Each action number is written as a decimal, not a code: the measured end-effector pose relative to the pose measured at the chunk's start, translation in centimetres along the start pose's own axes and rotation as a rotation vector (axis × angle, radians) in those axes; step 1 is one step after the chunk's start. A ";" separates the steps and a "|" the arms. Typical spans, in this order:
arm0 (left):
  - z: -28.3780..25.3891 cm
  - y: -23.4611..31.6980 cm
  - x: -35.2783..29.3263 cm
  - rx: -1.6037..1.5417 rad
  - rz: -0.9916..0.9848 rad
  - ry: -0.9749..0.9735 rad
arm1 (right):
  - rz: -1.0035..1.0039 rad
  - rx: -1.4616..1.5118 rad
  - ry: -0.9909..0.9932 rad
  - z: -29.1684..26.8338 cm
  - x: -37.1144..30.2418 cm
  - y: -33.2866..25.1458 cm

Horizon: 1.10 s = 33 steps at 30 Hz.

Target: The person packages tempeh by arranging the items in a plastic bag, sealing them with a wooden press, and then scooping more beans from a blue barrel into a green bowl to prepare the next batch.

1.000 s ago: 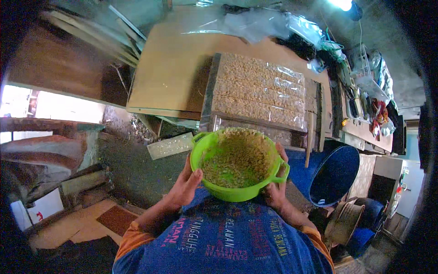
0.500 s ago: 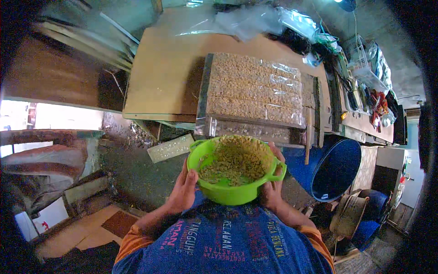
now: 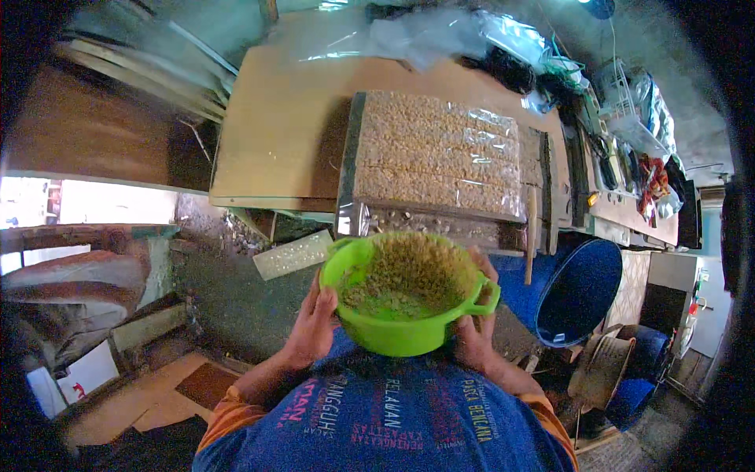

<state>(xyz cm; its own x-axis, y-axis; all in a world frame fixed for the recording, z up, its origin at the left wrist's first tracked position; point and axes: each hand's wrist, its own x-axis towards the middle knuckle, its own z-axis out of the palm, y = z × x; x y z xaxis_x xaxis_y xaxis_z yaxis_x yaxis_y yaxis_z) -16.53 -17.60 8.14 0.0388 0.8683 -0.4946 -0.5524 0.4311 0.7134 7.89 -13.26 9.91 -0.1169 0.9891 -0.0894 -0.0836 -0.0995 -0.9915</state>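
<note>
A bright green basin (image 3: 393, 334) with side handles is held in front of my chest, gripped from both sides. Inside it, light brown grains, apparently soybeans (image 3: 417, 275), heap toward the far right wall; they look blurred by motion, and part of the green bottom shows. My left hand (image 3: 313, 326) is wrapped around the left side, thumb on the outer wall. My right hand (image 3: 476, 330) grips the right side near the handle, its fingers partly hidden behind the basin. Just beyond lie long plastic-wrapped slabs of packed beans (image 3: 436, 153) on a tray.
A wooden table (image 3: 275, 141) bears the slabs, with clear plastic sheets (image 3: 425, 39) at its back edge. A blue barrel (image 3: 582, 291) lies open-mouthed at right. A pale speckled board (image 3: 295, 255) is left of the basin. A wooden stick (image 3: 531, 236) leans by the tray.
The basin has shifted slightly, and the beans inside have moved and blurred, with the heap spread differently. Both hands keep their grip on its sides.
</note>
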 end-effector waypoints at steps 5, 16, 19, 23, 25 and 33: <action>-1.3 -0.6 3.0 0.352 -0.162 0.043 | 0.163 -0.044 0.062 -0.9 0.2 1.0; 4.2 -0.4 4.0 0.178 -0.236 -0.079 | 0.130 0.086 0.155 -4.0 -1.1 -0.4; 4.8 -1.7 4.3 0.221 -0.217 -0.073 | -0.011 0.085 0.132 -5.6 -1.8 -0.5; 3.9 -5.0 7.2 0.393 -0.251 -0.111 | 0.176 -0.008 0.229 -7.2 -1.4 -0.1; 6.9 -3.4 6.2 0.566 -0.193 -0.158 | 0.126 0.145 0.313 -7.4 -2.0 -0.7; 9.2 -6.3 8.2 0.388 -0.243 -0.305 | 0.151 0.055 0.374 -10.7 -2.4 -2.0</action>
<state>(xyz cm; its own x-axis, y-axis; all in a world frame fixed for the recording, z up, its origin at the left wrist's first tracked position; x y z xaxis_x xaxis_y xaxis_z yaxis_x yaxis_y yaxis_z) -5.03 -10.90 4.13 0.3983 0.7394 -0.5428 -0.1525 0.6369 0.7558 18.95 -14.27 11.11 0.2351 0.9331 -0.2722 -0.1466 -0.2428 -0.9589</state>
